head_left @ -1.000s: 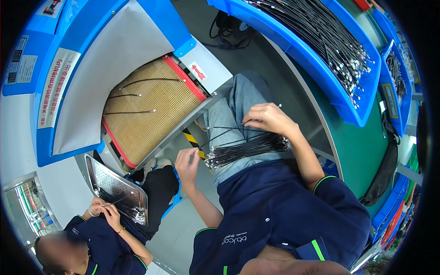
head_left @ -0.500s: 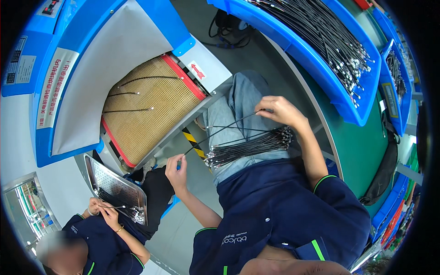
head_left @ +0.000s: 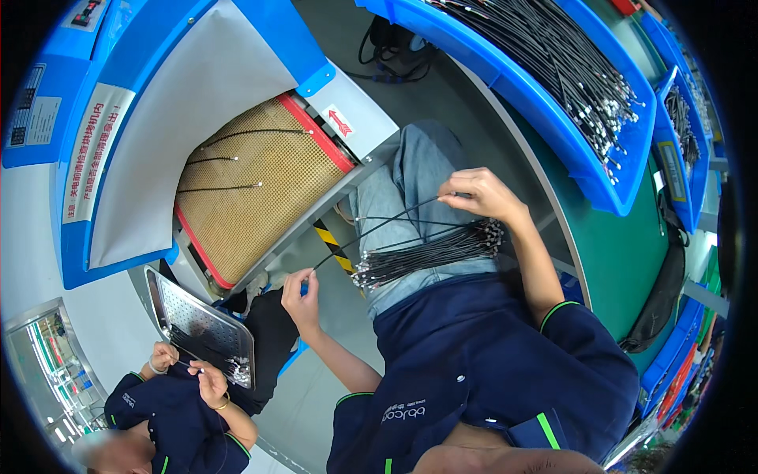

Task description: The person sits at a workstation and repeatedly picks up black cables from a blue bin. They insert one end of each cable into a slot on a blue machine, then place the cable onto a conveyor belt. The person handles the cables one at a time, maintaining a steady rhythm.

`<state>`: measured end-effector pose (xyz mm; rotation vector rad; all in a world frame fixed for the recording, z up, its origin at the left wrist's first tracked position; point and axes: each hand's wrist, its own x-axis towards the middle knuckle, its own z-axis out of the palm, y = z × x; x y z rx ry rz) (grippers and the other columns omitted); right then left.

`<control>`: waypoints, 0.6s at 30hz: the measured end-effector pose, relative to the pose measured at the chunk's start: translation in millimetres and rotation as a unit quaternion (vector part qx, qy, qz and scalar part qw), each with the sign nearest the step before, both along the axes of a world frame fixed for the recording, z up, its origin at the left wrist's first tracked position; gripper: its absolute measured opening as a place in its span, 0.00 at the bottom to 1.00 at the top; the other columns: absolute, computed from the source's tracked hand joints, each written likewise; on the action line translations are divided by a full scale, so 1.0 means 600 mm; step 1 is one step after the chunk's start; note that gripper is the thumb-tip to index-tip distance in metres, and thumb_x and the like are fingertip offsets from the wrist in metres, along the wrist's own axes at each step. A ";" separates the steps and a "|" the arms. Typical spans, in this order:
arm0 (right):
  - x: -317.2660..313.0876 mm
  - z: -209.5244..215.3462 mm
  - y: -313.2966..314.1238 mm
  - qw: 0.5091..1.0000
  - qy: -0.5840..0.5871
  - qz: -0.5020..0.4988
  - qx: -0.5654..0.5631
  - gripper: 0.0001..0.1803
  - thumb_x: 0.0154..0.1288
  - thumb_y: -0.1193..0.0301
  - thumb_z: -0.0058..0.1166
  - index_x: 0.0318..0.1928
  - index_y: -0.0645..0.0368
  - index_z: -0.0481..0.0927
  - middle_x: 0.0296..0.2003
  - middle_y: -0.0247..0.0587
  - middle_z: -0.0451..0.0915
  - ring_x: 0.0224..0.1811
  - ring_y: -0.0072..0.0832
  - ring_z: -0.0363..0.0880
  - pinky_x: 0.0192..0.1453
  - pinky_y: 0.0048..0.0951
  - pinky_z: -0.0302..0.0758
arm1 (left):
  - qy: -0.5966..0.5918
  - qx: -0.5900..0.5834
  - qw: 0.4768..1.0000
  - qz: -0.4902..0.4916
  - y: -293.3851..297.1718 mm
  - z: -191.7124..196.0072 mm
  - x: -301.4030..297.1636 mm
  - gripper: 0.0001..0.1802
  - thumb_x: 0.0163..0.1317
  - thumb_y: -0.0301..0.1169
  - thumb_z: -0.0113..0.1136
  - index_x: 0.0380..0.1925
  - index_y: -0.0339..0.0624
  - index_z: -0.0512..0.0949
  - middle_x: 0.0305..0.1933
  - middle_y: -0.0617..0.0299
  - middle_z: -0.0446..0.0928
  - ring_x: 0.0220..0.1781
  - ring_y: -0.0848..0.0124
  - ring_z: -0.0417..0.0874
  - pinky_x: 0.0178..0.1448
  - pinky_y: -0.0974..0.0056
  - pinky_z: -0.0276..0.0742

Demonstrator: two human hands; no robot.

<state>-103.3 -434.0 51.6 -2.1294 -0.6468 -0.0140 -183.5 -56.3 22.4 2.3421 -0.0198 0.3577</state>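
A thin black cable (head_left: 371, 229) runs taut on a slant between my two hands. Its lower end is pinched in the fingertips of my left hand (head_left: 302, 299), and the upper end sits between thumb and fingers of my right hand (head_left: 482, 193). Below it, a bundle of black cables (head_left: 426, 254) with small metal ends lies across my lap on the light jeans (head_left: 410, 170). One or two loose cables cross over the top of that bundle. To the left, three black cables (head_left: 225, 189) rest spaced apart on a tan mesh belt (head_left: 237, 229).
A blue machine (head_left: 268, 31) with a pale flap stands over the belt. At lower left a co-worker's hands (head_left: 209, 383) hold a cable by a perforated metal tray (head_left: 197, 304). Blue bins (head_left: 632, 189) of cables stand on the green bench (head_left: 608, 261) at right.
The cables on the belt have shifted slightly left, toward the flap. My hands have barely moved, still stretching the cable. The co-worker's hands have moved apart.
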 end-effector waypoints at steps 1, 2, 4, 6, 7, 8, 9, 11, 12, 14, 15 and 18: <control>-0.001 0.000 0.000 1.000 0.000 0.000 0.000 0.05 0.56 0.73 0.61 0.31 0.60 0.80 0.23 0.39 0.77 0.26 0.35 0.78 0.30 0.32 0.73 | 0.001 0.000 1.000 0.001 0.000 0.001 0.000 0.07 0.48 0.16 0.63 0.29 0.34 0.79 0.29 0.56 0.79 0.30 0.66 0.78 0.37 0.66 0.73; -0.001 -0.001 0.000 1.000 0.001 0.000 0.000 0.05 0.56 0.73 0.61 0.31 0.60 0.80 0.23 0.39 0.77 0.26 0.35 0.78 0.30 0.32 0.73 | 0.001 -0.001 1.000 0.002 -0.001 0.002 0.000 0.07 0.48 0.16 0.63 0.29 0.34 0.79 0.29 0.56 0.79 0.30 0.66 0.78 0.37 0.66 0.73; -0.002 -0.003 0.000 1.000 -0.007 -0.002 0.000 0.04 0.56 0.73 0.61 0.30 0.60 0.80 0.23 0.40 0.77 0.26 0.35 0.77 0.30 0.32 0.73 | 0.002 0.001 1.000 0.002 -0.002 0.004 0.000 0.07 0.48 0.16 0.63 0.29 0.34 0.79 0.29 0.56 0.79 0.30 0.66 0.78 0.37 0.66 0.73; -0.002 -0.004 0.000 1.000 -0.019 -0.004 -0.008 0.05 0.55 0.73 0.62 0.30 0.60 0.80 0.23 0.39 0.77 0.26 0.34 0.77 0.30 0.32 0.72 | 0.001 0.007 1.000 -0.001 -0.002 0.003 0.000 0.07 0.49 0.16 0.63 0.30 0.34 0.79 0.29 0.57 0.79 0.30 0.67 0.79 0.37 0.67 0.74; -0.001 -0.004 0.000 1.000 -0.027 -0.004 -0.015 0.05 0.55 0.73 0.62 0.30 0.59 0.80 0.23 0.39 0.77 0.26 0.34 0.77 0.30 0.31 0.72 | -0.001 0.013 1.000 -0.003 0.001 0.002 0.000 0.06 0.50 0.17 0.63 0.30 0.35 0.79 0.29 0.57 0.79 0.30 0.68 0.79 0.37 0.68 0.74; 0.000 -0.005 0.000 0.999 -0.035 -0.004 -0.022 0.05 0.54 0.73 0.62 0.29 0.59 0.80 0.23 0.39 0.77 0.26 0.34 0.77 0.30 0.31 0.72 | -0.002 0.019 1.000 -0.006 0.003 0.002 0.000 0.06 0.51 0.18 0.63 0.31 0.35 0.79 0.29 0.58 0.79 0.31 0.69 0.80 0.36 0.68 0.74; -0.001 -0.006 0.000 0.999 -0.043 -0.010 -0.032 0.05 0.54 0.73 0.63 0.29 0.59 0.80 0.23 0.38 0.77 0.26 0.33 0.77 0.29 0.31 0.72 | 0.000 0.013 1.000 -0.007 0.004 0.000 0.001 0.06 0.51 0.17 0.63 0.30 0.35 0.79 0.30 0.57 0.79 0.31 0.68 0.80 0.37 0.67 0.74; 0.003 -0.007 0.004 0.997 -0.064 -0.015 -0.045 0.05 0.53 0.73 0.64 0.29 0.59 0.81 0.23 0.37 0.78 0.26 0.32 0.77 0.29 0.31 0.72 | -0.002 0.007 1.000 -0.003 0.006 0.004 0.009 0.07 0.49 0.17 0.63 0.29 0.34 0.79 0.30 0.56 0.80 0.32 0.64 0.80 0.38 0.65 0.75; 0.004 -0.008 0.007 0.996 -0.070 -0.021 -0.044 0.05 0.52 0.73 0.64 0.29 0.59 0.81 0.24 0.36 0.78 0.26 0.32 0.77 0.29 0.31 0.72 | -0.002 0.018 1.000 -0.011 0.010 0.006 0.017 0.06 0.50 0.17 0.63 0.29 0.35 0.79 0.30 0.56 0.80 0.33 0.64 0.80 0.39 0.65 0.75; 0.009 -0.008 0.019 0.995 -0.083 -0.030 -0.039 0.05 0.51 0.74 0.64 0.29 0.59 0.81 0.24 0.35 0.78 0.26 0.31 0.77 0.29 0.30 0.73 | -0.003 0.043 0.999 -0.024 0.024 0.014 0.041 0.05 0.51 0.18 0.63 0.29 0.35 0.79 0.31 0.56 0.80 0.33 0.65 0.81 0.39 0.65 0.75; 0.013 -0.009 0.028 0.995 -0.084 -0.039 -0.032 0.05 0.51 0.73 0.64 0.29 0.58 0.81 0.24 0.35 0.78 0.27 0.32 0.77 0.31 0.31 0.73 | -0.002 0.039 0.999 -0.022 0.036 0.015 0.055 0.05 0.52 0.19 0.63 0.30 0.35 0.79 0.31 0.56 0.80 0.33 0.65 0.81 0.39 0.65 0.75; 0.028 -0.015 0.064 0.994 -0.090 -0.064 -0.011 0.04 0.52 0.73 0.63 0.29 0.57 0.81 0.26 0.35 0.78 0.31 0.32 0.78 0.36 0.31 0.75 | -0.003 0.035 0.999 -0.015 0.071 0.022 0.111 0.04 0.54 0.21 0.62 0.31 0.35 0.80 0.31 0.56 0.80 0.33 0.65 0.81 0.40 0.65 0.75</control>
